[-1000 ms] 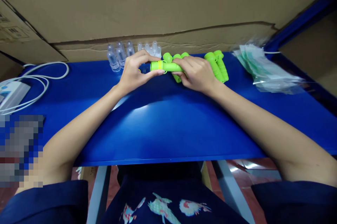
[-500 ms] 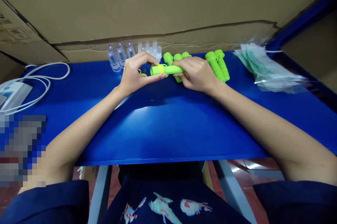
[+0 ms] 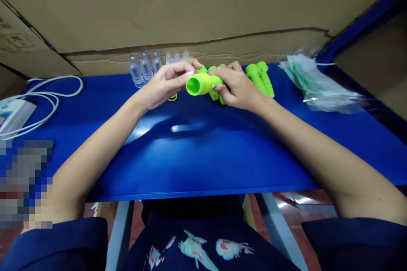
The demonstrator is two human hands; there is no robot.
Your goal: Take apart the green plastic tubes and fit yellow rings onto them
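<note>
My right hand (image 3: 238, 86) is wrapped round the narrow end of a bright green flashlight-shaped tube (image 3: 201, 84). Its wide, hollow end is tipped toward me, with a yellow ring (image 3: 206, 82) round it just behind the mouth. My left hand (image 3: 168, 79) pinches the wide end from the left, thumb near the rim and fingers over the top. Beneath the hands lie a few loose yellow rings (image 3: 172, 98), partly hidden by the left hand. More green tubes (image 3: 217, 96) rest behind the right hand, largely covered.
Clear domed tubes (image 3: 146, 67) stand in rows at the back, smaller clear pieces (image 3: 177, 57) beside them. Two green tubes (image 3: 260, 79) lie right of my hand. Plastic bags (image 3: 318, 82) are at the right, a white cable (image 3: 57, 97) at the left. A cardboard wall (image 3: 190, 8) closes off the back.
The green tube has turned so that its open mouth faces me more. My left fingers have shifted from around the yellow ring to the top of the wide end.
</note>
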